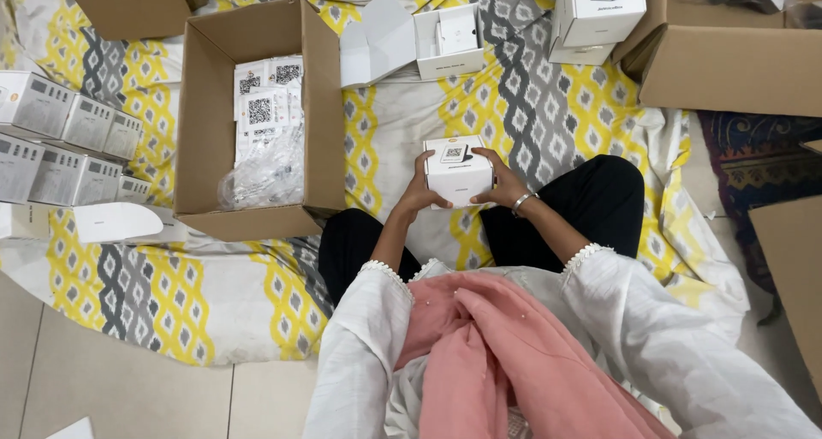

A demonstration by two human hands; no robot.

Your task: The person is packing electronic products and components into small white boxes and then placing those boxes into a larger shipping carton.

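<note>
I sit cross-legged on a patterned yellow, grey and white sheet [514, 105]. A small closed white box [458, 172] rests between my knees, held on both sides. My left hand [419, 192] grips its left side and my right hand [501, 182], with a bracelet on the wrist, grips its right side. An open white box [449, 38] with its lid flap up lies farther ahead on the sheet.
An open brown carton [205, 122] with leaflets and plastic bags stands at the left. Several white boxes [64, 143] are stacked at the far left. More white boxes [595, 11] and brown cartons [736, 62] lie at the upper right. Tiled floor shows at the bottom left.
</note>
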